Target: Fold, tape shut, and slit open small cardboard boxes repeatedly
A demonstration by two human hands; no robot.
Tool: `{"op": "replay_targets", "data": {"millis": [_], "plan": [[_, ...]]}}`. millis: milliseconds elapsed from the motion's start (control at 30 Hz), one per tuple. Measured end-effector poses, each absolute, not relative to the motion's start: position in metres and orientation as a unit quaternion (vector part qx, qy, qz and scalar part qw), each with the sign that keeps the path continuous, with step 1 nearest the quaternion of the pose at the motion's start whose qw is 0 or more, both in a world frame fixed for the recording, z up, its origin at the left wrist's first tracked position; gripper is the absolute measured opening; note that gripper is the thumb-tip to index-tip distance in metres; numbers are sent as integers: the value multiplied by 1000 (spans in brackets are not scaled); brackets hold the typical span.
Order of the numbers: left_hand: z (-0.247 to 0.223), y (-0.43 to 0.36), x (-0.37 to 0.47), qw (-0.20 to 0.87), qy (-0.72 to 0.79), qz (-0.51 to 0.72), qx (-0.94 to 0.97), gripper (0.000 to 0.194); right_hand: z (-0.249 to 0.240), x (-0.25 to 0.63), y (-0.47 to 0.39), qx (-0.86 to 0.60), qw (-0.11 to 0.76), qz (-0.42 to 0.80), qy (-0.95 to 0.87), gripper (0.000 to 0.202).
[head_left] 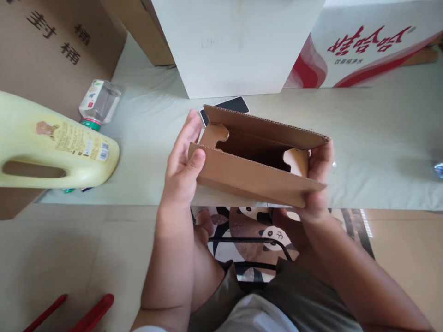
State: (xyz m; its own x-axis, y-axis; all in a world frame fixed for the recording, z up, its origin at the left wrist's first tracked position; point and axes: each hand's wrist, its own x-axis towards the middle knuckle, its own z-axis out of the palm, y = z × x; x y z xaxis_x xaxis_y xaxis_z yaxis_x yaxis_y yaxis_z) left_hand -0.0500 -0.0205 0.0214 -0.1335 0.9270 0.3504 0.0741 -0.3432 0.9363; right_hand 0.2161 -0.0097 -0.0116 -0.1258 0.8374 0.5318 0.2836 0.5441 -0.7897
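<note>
A small brown cardboard box (249, 173) is held up between both hands near the table's front edge. Its top is open, with two long flaps raised and notched short flaps at each end; the inside is dark. My left hand (183, 161) grips the box's left end, thumb on the near flap and fingers behind. At the right end, my right hand (319, 177) is wrapped round the corner, partly hidden by the cardboard. Behind the box, a phone (230, 106) lies on the pale green cloth.
A white box (238, 50) and a red-and-white carton (363, 50) stand at the back. On the left are a yellow jug (55, 143), a clear bottle (100, 101) and a large brown carton (65, 27). The table's front edge (121, 203) runs below the hands.
</note>
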Motion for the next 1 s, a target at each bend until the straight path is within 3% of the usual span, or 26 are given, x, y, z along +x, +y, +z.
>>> {"op": "replay_targets", "data": {"millis": [167,333,433,633,733,900,1000], "plan": [[18,-19,-61,409,442,561,568,75,-11,222,-14,-367,577,297,-667,54],[25,-23,-54,400,469,554,560,66,-5,223,-19,-393,560,255,-684,21],[26,-22,-49,391,474,577,538,61,-1,223,-22,-407,544,240,-694,23],[27,-19,-46,353,491,575,551,30,-3,224,-23,-400,535,228,-709,27],[26,-20,-43,332,499,574,557,26,-7,226,-20,-375,541,225,-718,35],[19,-20,-35,240,509,642,520,18,-10,226,-14,-371,555,259,-698,25],[17,-20,-35,252,495,644,526,20,-9,224,-13,-367,569,266,-686,28]]}}
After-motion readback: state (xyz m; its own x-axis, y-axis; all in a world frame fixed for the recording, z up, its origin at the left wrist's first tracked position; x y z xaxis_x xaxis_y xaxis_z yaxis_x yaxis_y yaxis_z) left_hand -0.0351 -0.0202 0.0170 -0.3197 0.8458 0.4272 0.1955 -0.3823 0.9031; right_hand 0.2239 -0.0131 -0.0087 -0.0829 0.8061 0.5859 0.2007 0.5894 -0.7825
